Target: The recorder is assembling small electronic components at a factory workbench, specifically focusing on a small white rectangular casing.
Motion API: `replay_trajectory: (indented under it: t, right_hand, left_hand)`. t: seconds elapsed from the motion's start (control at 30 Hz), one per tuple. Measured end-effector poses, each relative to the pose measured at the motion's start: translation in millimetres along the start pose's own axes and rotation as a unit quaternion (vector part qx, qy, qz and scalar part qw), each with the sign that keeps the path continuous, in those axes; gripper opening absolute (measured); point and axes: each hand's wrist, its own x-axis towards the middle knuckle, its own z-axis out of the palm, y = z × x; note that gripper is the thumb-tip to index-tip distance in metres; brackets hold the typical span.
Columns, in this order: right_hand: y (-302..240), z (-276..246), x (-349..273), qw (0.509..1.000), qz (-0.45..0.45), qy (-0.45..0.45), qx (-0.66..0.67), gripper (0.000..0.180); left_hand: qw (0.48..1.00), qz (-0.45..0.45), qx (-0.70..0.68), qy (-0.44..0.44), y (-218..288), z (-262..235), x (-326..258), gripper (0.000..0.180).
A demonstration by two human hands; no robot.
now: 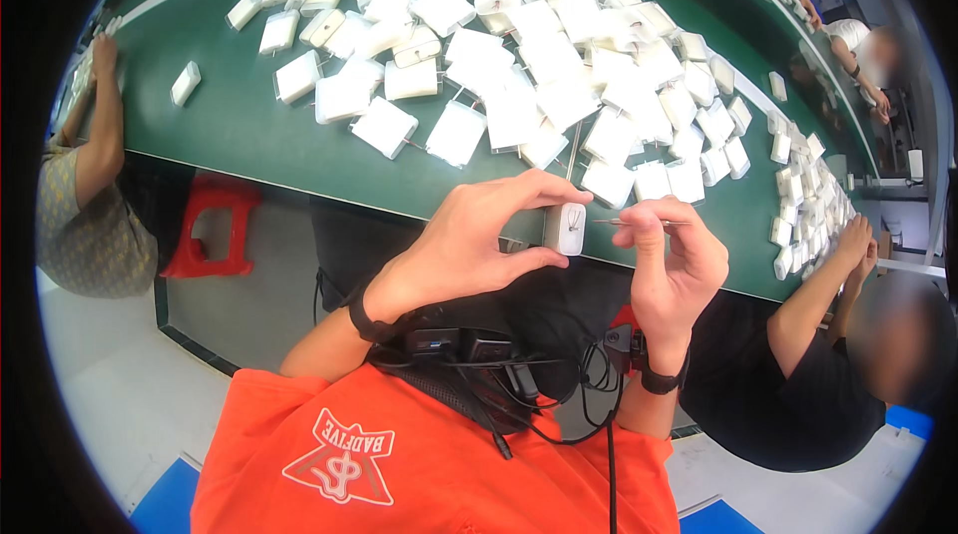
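Observation:
Between thumb and fingers, my left hand (pixel 474 235) grips a small white plastic housing (pixel 568 243), shaped like a charger block. Its end faces up at me and shows thin dark wires in the opening. My right hand (pixel 677 260) is closed in a pinch on a thin metal tool (pixel 611 223); whether it is tweezers or a pick I cannot make out. The tool's tip points left, just beside the housing's wired end. Behind my hands, many similar white housings (pixel 384 128) lie heaped on the green work surface (pixel 230 125), some with short wires or pins sticking out.
One lone housing (pixel 186 83) lies at the left. Another heap (pixel 798 200) sits at the right, by a co-worker's hands (pixel 856 240). A second person's arm (pixel 100 125) rests at the far left, near a red stool (pixel 215 225). Cables (pixel 599 414) hang before my chest.

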Motion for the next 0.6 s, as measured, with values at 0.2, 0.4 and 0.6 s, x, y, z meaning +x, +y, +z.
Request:
replay_trajectory:
  t: [0.2,0.4,0.6]
  right_hand:
    - [0.0,3.8,1.8,0.999,-0.016,-0.028,0.017,0.001]
    - [1.1,6.6,4.0,0.998,-0.035,-0.056,0.013,0.003]
    - [1.2,9.6,4.5,0.997,-0.042,-0.067,-0.002,0.005]
  left_hand:
    - [1.000,-0.009,0.023,-0.011,0.7,-2.2,-1.1,0.057]
    - [1.000,0.005,0.012,-0.008,-5.1,-0.9,-2.4,0.058]
    - [1.000,0.007,0.018,-0.012,-3.7,-1.6,-1.9,0.057]
